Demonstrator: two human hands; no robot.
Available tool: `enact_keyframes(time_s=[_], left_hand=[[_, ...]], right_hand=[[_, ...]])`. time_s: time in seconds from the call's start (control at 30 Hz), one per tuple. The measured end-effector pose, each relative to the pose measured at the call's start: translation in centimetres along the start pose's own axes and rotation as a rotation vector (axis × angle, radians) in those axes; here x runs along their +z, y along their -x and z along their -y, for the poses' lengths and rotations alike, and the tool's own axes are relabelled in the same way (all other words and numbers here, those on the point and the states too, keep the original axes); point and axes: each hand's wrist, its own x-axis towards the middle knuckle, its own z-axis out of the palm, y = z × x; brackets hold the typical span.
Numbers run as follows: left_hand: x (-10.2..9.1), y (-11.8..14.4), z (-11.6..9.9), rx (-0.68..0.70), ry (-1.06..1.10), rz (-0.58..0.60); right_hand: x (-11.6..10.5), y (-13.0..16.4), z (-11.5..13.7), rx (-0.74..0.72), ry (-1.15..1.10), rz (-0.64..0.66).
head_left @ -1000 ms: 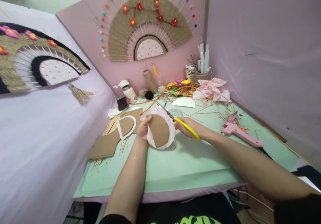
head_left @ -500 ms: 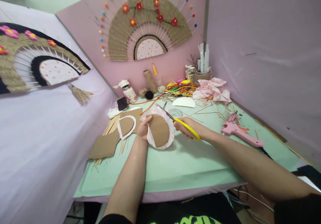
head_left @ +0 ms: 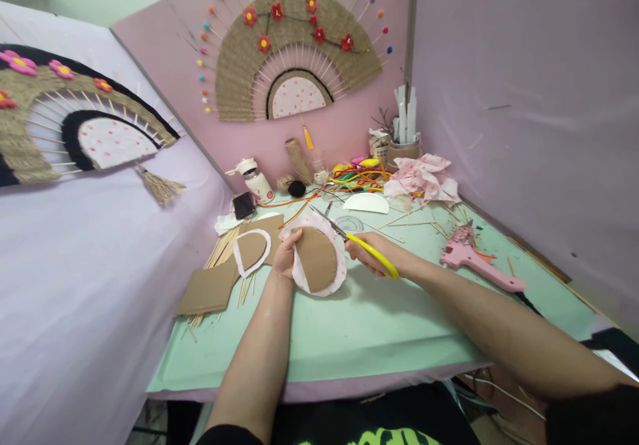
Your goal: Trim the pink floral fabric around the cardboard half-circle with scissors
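Almost nothing is seen to have shifted over the last second: the scissors' blades have crept a little further along the fabric's upper edge, so the trimming of the margin appears to be under way rather than finished. Nearest the camera, the mint-green table is bare up to the two forearms. The left hand is closed on the left edge of the cardboard semicircle, with the fingers pressed together behind it and the thumb laid over the front, so that the piece and the white dotted fabric under it are held just above the table, in front of the person. The right hand is curled through the handles of the yellow scissors; the blades seem slightly parted at the fabric rim, though how far cannot be told at this size. To the left, a smaller fabric-edged cardboard piece lies on bamboo sticks beside flat cardboard. Further right, a pink glue gun rests on the table. At the back, a woven fan hangs on the pink wall.
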Motion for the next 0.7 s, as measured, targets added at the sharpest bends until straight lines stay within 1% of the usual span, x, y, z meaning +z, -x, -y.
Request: enact_keyframes(time_s=[0.2, 0.47, 0.7], left_hand=[[0.26, 0.11, -0.07, -0.015, 0.018, -0.019], [0.6, 0.19, 0.03, -0.016, 0.109, -0.068], [0.08, 0.0, 0.05, -0.01, 0.046, 0.009]], right_hand=[[0.09, -0.17, -0.3, -0.02, 0.019, 0.0], [-0.12, -0.06, -0.35, -0.132, 0.025, 0.033], [0.02, -0.4, -0.83, -0.183, 0.096, 0.033]])
